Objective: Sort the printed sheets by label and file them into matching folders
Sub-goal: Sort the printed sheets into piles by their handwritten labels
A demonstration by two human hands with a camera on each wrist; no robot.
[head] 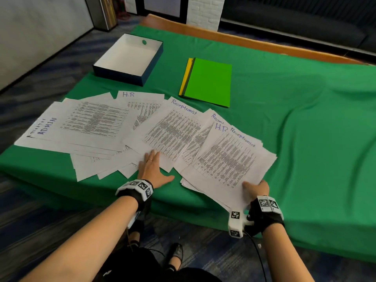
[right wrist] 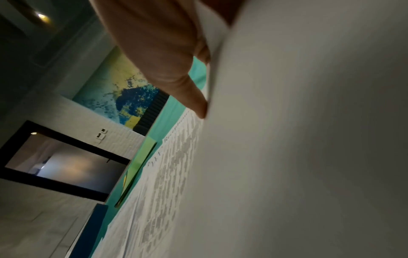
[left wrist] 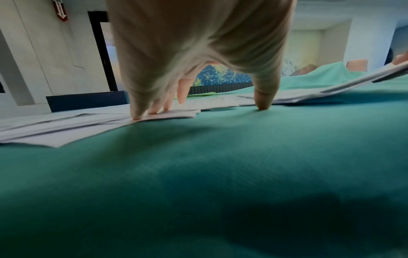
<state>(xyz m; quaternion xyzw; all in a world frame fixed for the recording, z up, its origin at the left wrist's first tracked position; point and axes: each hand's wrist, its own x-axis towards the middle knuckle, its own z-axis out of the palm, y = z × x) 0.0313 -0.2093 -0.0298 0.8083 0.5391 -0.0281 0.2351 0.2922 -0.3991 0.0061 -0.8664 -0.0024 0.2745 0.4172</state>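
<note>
At the far left of the green tablecloth (head: 284, 94) lies the sheet lettered "ADMIN" (head: 45, 127), the outermost of a loose fan of printed sheets (head: 126, 127) that spreads toward the near edge. Behind it sits an open box (head: 114, 60), dark blue outside and white inside, with a finger hole in its far wall. The left hand (head: 153, 167) lies flat, fingers straight and close together, pressing the lower corners of the middle pages; the left wrist view shows the fingertips (left wrist: 138, 116) on paper and the thumb on cloth. Sheets marked "H.R" (head: 140, 98) and "Receptionist" (head: 179, 125) overlap beside it. Farther back rest the folders (head: 207, 82), a bright green one on top with yellow and dark edges showing beneath, flat and stiff-looking.

The right hand (head: 256, 189) pinches the near corner of a small stack topped by another "H.R" page (head: 225, 157), thumb on top and the remaining fingers hidden underneath, raising that edge off the cloth.

The paper looks light, thin and floppy (single sheets will likely slide over one another and sag when lifted by a corner). A grip along a short edge, with the other hand steadying the fan, seems safest; creasing or dragging neighbouring pages is the main risk.
</note>
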